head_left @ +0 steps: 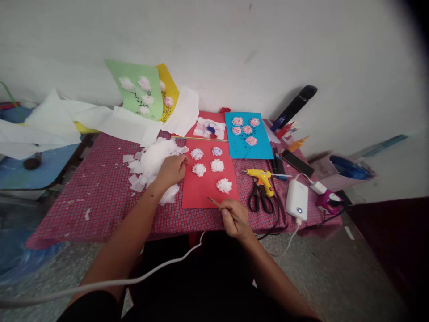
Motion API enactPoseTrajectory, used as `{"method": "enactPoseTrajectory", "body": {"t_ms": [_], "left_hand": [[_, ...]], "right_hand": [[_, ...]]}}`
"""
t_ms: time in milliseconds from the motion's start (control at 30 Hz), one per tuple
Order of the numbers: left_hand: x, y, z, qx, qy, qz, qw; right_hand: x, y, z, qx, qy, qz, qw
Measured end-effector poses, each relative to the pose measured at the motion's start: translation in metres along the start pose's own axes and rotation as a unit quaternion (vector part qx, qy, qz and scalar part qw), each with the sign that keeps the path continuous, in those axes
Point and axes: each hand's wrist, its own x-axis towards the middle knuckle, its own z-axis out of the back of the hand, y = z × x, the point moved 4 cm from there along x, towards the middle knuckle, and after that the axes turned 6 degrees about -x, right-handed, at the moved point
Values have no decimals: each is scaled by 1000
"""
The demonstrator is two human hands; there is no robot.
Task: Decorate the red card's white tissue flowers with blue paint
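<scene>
At lower centre, my right hand [235, 219] pinches a brush [215, 202] over the red sheet [199, 192], mid-frame; whether my curled left hand [174, 169] grips anything, I can't tell. A wrist slip could smear the nearby white flower [224, 185].

Right hand [235, 219] had a brush [213, 201] over the red sheet [197, 192] just below mid-frame, left hand [173, 170] was hanging by white paper scraps [150, 161], yellow glue gun [263, 176] lay right of center.
</scene>
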Motion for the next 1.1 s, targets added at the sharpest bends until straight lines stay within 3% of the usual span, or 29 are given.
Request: {"method": "enactPoseTrajectory", "body": {"t_ms": [300,633,1100], "left_hand": [[0,1,0,3,-3,-10,1000],[0,4,-2,3,-2,-3,1000],[0,3,0,3,-4,-4,1000]], "right_hand": [[-4,-17,-4,-42,-79,-100,991],[-5,-23,-9,-51,-52,-146,987],[-4,-23,-10,-39,-39,-143,988]]}}
